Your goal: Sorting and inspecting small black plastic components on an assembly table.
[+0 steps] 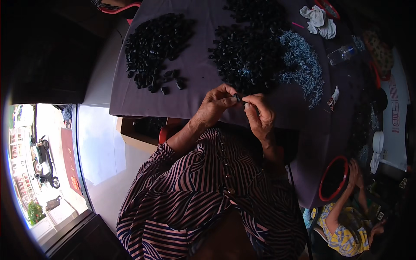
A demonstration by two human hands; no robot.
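Left hand (215,105) and right hand (259,113) meet fingertip to fingertip, pinched, forearms entering from six o'clock toward twelve.

surface (190,86): covered in a dull purple-grey cloth
small part (237,97) pinched between the hands: black
left pile (156,41) of parts: all black, kinda glossy
middle heap (249,52): black too
screws (301,65) next to it: silvery blue-grey
rag (320,21): white
shirt (208,195): purple and black stripes, small brown buttons
basin (333,178): red rim, dark inside
other person's top (342,236): yellow with a blue-ish print
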